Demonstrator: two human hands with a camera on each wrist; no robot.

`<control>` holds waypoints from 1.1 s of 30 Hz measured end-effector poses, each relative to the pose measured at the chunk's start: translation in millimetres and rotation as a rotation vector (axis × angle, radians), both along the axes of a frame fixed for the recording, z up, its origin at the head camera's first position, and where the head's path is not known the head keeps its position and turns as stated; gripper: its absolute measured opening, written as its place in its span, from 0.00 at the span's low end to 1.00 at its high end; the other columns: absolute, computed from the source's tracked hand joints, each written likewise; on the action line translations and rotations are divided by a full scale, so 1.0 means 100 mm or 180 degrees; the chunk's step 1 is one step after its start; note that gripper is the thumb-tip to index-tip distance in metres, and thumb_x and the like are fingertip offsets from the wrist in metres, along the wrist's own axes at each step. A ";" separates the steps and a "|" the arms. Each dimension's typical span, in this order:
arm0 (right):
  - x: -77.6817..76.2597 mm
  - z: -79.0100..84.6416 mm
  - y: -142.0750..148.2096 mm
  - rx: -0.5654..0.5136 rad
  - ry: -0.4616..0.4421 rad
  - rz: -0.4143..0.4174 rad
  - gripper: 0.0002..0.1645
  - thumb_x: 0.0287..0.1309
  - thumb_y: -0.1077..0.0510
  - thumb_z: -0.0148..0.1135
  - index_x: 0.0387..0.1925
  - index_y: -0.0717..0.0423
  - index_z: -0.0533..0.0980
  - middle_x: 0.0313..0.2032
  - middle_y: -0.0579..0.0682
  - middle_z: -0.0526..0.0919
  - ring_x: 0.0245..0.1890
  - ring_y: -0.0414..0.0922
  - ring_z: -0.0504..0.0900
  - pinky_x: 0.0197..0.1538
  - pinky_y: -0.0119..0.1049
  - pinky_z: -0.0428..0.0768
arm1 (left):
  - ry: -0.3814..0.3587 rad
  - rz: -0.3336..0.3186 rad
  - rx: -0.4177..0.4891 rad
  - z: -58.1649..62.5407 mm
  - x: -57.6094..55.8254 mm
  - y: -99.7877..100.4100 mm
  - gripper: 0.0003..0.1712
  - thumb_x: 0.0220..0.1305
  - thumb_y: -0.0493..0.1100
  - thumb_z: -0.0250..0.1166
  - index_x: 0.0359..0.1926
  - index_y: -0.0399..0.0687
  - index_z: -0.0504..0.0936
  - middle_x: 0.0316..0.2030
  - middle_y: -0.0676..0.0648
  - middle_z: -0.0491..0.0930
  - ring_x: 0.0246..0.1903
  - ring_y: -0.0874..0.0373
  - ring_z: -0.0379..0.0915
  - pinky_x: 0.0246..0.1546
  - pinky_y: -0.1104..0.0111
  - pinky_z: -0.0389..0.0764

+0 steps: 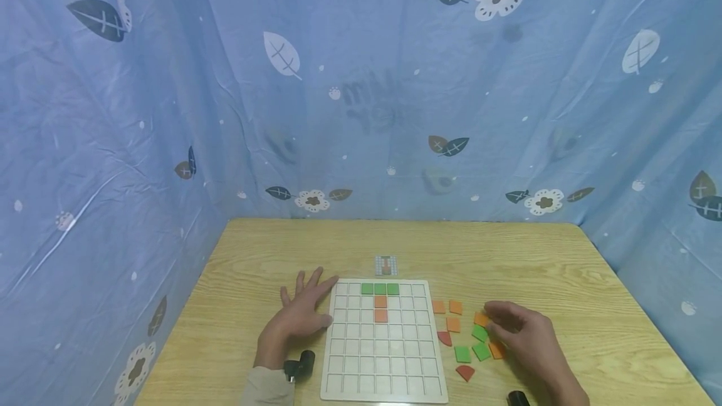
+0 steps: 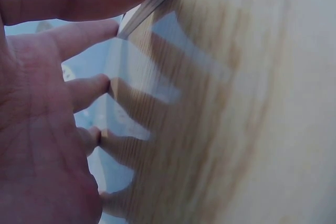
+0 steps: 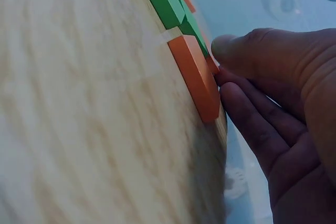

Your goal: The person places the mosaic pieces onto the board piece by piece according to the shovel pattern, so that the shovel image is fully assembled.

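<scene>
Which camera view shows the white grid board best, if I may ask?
The head view: it shows the whole white grid board, with green tiles and orange tiles on it. The left wrist view apparently catches only its edge; the right wrist view shows none.

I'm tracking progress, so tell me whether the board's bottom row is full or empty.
Empty: the board shows bare squares there; its green tiles and orange tiles lie higher up.

Left hand point(image 1: 304, 313): bare, with plain greyish-beige sleeve point(image 1: 266, 388) and rounded black cylindrical wrist fitting point(image 1: 306, 362) bearing a small silvery part point(image 1: 291, 379); right hand point(image 1: 524, 334): bare, with second black cylindrical fitting point(image 1: 517, 398), partly cropped.
</scene>
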State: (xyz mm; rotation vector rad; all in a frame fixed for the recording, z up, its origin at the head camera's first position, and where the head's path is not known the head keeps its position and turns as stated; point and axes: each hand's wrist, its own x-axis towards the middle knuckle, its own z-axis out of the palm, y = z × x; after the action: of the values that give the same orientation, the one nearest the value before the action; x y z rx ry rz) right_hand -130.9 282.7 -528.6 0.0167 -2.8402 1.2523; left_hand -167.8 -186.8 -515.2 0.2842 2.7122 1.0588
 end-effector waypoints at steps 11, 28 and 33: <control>-0.04 0.03 -0.02 0.0195 0.0033 0.0025 0.21 0.64 0.60 0.78 0.59 0.51 0.88 0.54 0.51 0.93 0.51 0.45 0.93 0.50 0.30 0.88 | -0.0010 0.0012 0.0012 0.00 -0.01 0.00 0.53 0.52 0.37 0.70 0.83 0.51 0.69 0.88 0.33 0.47 0.86 0.24 0.24 0.73 0.20 0.18; -0.04 0.03 -0.01 0.0153 -0.0116 -0.0063 0.22 0.65 0.57 0.77 0.60 0.48 0.87 0.56 0.50 0.93 0.54 0.48 0.93 0.53 0.29 0.86 | -0.0008 0.0024 0.0014 0.00 0.01 0.00 0.54 0.52 0.37 0.70 0.83 0.52 0.69 0.88 0.34 0.48 0.86 0.25 0.25 0.73 0.20 0.18; -0.02 0.03 0.00 0.0168 -0.0030 -0.0083 0.21 0.66 0.57 0.77 0.60 0.49 0.88 0.56 0.51 0.93 0.54 0.49 0.93 0.52 0.28 0.86 | -0.0022 0.0024 0.0037 0.00 0.01 0.00 0.54 0.52 0.37 0.70 0.83 0.53 0.69 0.88 0.34 0.47 0.86 0.25 0.24 0.73 0.20 0.17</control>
State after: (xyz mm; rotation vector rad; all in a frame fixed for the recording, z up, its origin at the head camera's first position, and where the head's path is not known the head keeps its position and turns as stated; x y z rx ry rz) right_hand -133.1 282.6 -525.6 -0.0245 -2.8710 1.1755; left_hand -166.9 -186.4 -515.0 0.2719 2.7041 1.0757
